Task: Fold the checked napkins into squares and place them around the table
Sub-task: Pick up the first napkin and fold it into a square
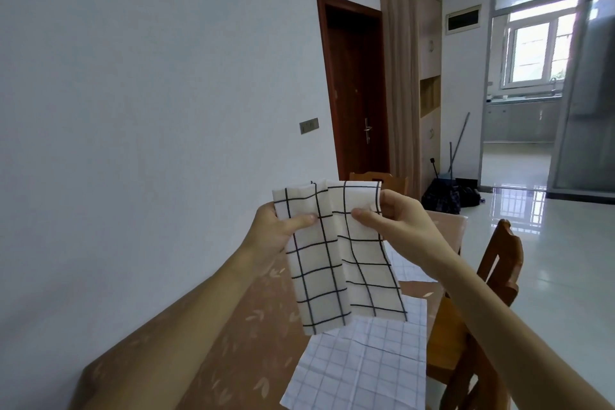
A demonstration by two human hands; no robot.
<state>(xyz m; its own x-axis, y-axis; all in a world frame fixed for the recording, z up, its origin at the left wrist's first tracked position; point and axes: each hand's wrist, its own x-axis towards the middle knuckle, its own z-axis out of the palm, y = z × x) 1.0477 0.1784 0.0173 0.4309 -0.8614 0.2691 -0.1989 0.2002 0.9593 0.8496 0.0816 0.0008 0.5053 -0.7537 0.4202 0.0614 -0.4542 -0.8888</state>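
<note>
A white napkin with bold black checks (336,263) hangs in the air above the table, folded lengthwise with its top edge up. My left hand (283,230) pinches its upper left part, thumb in front. My right hand (396,216) pinches the upper right part beside it. Below, a white napkin with fine blue checks (362,366) lies flat and unfolded on the table. Another pale checked napkin (409,268) lies farther back, partly hidden behind the held one.
The table (233,343) has a brown leaf-patterned cover and stands against the white wall on the left. A wooden chair (492,276) stands at its right side, another chair (382,178) at the far end. Tiled floor opens to the right.
</note>
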